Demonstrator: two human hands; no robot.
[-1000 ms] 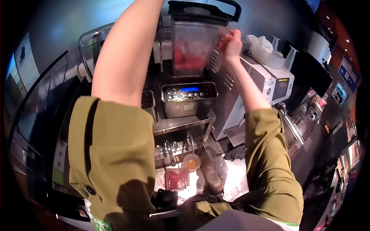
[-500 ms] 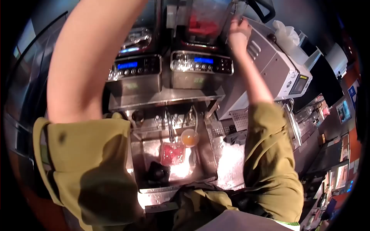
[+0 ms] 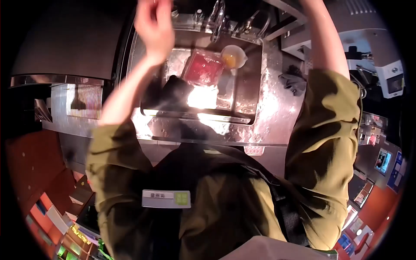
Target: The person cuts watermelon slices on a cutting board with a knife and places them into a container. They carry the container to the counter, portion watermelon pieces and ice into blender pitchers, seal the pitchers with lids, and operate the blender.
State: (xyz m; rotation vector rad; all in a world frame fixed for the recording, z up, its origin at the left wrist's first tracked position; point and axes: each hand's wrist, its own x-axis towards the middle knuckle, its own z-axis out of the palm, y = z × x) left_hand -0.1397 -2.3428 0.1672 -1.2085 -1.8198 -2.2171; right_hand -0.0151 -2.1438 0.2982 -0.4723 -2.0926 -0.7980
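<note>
Tub (image 3: 203, 68) of red contents sits in the sink (image 3: 248, 97), just beside a cup (image 3: 234, 57) with something orange inside. Your left hand (image 3: 155, 34) shows over the sink's far left corner, fingertips cut off; you cannot tell its grip. Your right hand is out of view.

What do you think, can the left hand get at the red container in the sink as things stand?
Probably yes: nothing visible stands between the left hand and the red container, and the pale cup sits on the container's other side. The picture does not settle the hand's height.
</note>
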